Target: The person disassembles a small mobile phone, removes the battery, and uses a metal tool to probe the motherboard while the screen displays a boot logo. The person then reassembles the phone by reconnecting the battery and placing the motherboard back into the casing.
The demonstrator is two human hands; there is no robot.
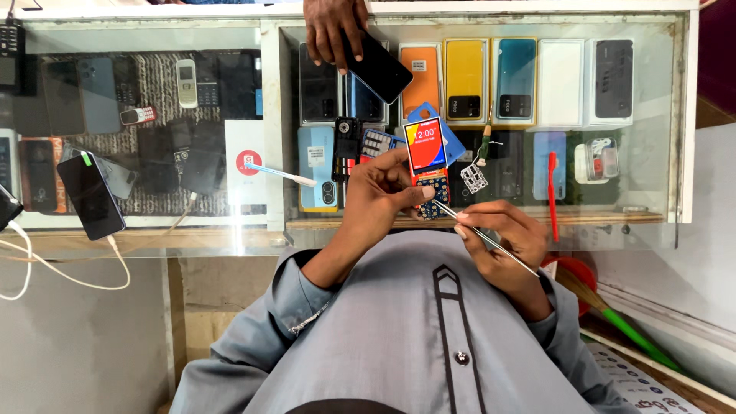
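My left hand (381, 192) grips a small red keypad phone (426, 157) with its screen lit and its blue keypad board bare. My right hand (506, 238) pinches thin metal tweezers (483, 236), whose tip touches the phone's lower edge. Both hands hover over a glass counter (230, 222). A blue phone cover (451, 139) lies behind the phone. At the counter's far edge another person's hand (331, 29) holds a black smartphone (377, 67).
A black smartphone (92, 195) lies on a white cable (61, 264) at the left. A toothbrush (282, 175), a small metal plate (474, 178), a soldering iron (486, 142) and a red tool (552, 195) lie on the glass. Boxed phones (466, 80) fill the case below.
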